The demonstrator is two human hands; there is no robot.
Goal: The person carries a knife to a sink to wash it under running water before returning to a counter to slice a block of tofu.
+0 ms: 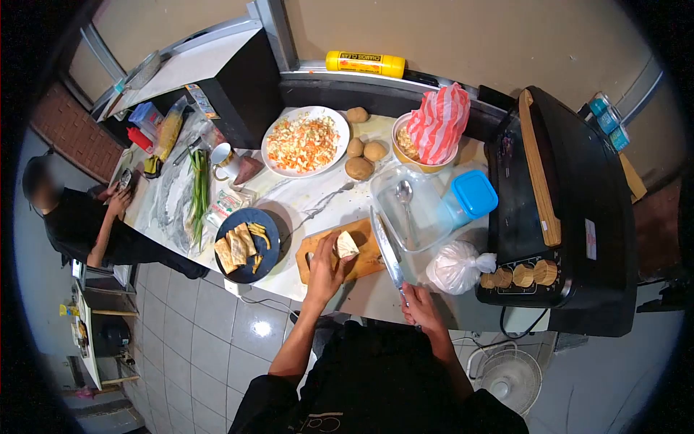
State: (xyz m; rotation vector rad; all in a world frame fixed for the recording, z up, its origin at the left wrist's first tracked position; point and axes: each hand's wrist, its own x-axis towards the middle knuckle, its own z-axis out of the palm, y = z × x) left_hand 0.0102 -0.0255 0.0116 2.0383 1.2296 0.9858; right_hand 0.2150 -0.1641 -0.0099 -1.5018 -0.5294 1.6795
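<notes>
My left hand (325,269) is closed on a pale, blocky piece of food (347,244) at the wooden cutting board (367,264); its exact kind I cannot make out. In my right hand (421,307) is a long kitchen knife (388,252), gripped by the handle. Its blade points away from me, over the board's right end and apart from the food. Left of the board, a dark plate (249,214) bears several browned folded flatbread pieces (231,249) and some yellowish strips. To the right lies a clear plastic container (426,235) with a spoon (405,197) in it.
Behind stand a plate of chopped vegetables (302,142), several potatoes (359,168) and a bowl (402,155) with a striped bag. A blue-lidded tub (474,194), a tied bag (457,267) and a black oven (564,210) are right. Another person (87,224) works at far left.
</notes>
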